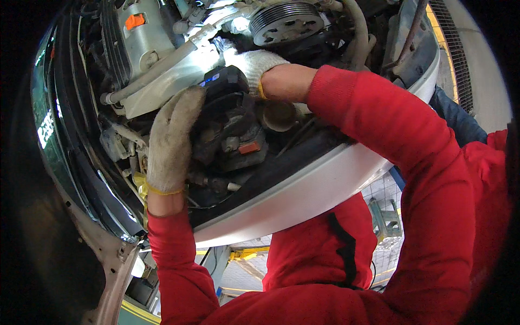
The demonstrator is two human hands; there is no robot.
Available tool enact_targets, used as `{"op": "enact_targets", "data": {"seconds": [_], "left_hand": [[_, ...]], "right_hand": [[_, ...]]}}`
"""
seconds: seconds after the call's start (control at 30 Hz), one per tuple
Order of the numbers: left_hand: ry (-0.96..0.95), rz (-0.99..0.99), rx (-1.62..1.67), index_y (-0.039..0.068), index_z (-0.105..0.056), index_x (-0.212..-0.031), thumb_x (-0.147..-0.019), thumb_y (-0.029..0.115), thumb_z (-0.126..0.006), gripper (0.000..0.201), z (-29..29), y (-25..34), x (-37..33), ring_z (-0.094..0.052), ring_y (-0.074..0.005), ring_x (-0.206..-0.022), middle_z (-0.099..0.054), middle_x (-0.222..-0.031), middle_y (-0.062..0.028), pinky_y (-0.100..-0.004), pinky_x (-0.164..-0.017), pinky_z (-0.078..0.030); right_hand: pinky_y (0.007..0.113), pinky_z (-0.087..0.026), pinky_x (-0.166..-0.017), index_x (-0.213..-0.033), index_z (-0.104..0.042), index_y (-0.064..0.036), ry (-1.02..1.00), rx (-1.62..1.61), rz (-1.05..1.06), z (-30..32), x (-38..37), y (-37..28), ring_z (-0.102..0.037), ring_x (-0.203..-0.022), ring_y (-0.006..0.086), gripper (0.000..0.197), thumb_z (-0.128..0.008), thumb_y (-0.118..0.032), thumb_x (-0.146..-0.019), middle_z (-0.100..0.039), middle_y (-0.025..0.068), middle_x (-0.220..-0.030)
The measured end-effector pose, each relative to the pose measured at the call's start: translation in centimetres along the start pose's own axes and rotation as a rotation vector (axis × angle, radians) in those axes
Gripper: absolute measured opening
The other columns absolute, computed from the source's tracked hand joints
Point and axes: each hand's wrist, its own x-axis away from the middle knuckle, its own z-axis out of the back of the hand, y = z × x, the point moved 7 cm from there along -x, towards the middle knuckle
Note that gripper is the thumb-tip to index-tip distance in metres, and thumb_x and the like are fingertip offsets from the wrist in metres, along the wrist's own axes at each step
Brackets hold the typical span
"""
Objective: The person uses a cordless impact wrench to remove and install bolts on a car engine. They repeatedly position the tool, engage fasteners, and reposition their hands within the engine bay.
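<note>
My right hand (257, 66), in a whitish knitted glove, reaches into the engine bay below a ribbed black pulley (287, 24). Against its wrist side sits the black battery end of a cordless power tool (225, 81), with small blue lights on it. The glove appears closed round the tool's grip; its fingers and the tool's front are largely hidden. My left hand (174, 132), in a soiled knitted glove, lies with fingers outstretched. Its fingertips come up beside the battery end, and I cannot tell whether they touch it. Bright light falls on the metal beyond.
A pale hose (157, 67) crosses the engine near a grey cover (149, 38) with an orange clip. The silver car front edge (287, 200) runs in front of me. Left is the windscreen (46, 119). A green step stool (385, 219) stands on the floor. Another red sleeve shows far right.
</note>
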Motion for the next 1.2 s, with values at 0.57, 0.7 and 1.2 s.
{"op": "enact_targets", "data": {"seconds": [0.57, 0.7, 1.2], "left_hand": [[0.02, 0.036, 0.091, 0.007, -0.063, -0.129, -0.095, 0.003, -0.055, 0.035, 0.0, -1.8, 0.7, -0.065, -0.0363, -0.116, -0.065, -0.127, -0.0212, -0.0394, -0.099, -0.053], [0.008, 0.165, 0.229, 0.006, -0.063, -0.128, -0.094, 0.003, -0.056, 0.035, -0.5, -2.6, 0.8, -0.065, -0.0361, -0.117, -0.065, -0.127, -0.0212, -0.0393, -0.099, -0.053], [-0.001, 0.281, 0.421, 0.002, -0.063, -0.127, -0.099, 0.01, -0.054, 0.031, -0.2, -2.2, 0.7, -0.065, -0.0347, -0.116, -0.064, -0.127, -0.0222, -0.038, -0.099, -0.052]], "right_hand": [[0.048, -0.056, -0.086, -0.125, -0.061, -0.0012, 0.111, 0.03, -0.026, 0.8, 0.6, -0.2, -0.07, -0.101, 0.042, 0.041, -0.057, -0.023, -0.091, -0.071, 0.0254, -0.11], [0.049, -0.056, -0.087, -0.138, -0.051, -0.0001, 0.029, 0.028, -0.014, 0.3, 0.5, 0.0, -0.068, -0.106, 0.0423, 0.049, -0.05, -0.027, -0.096, -0.068, 0.0278, -0.118], [0.041, -0.055, -0.089, -0.12, -0.068, -0.0084, 0.154, -0.049, 0.225, 0.7, -0.4, -1.4, -0.069, -0.104, 0.0348, 0.038, -0.051, -0.035, -0.099, -0.07, 0.02, -0.119]]}}
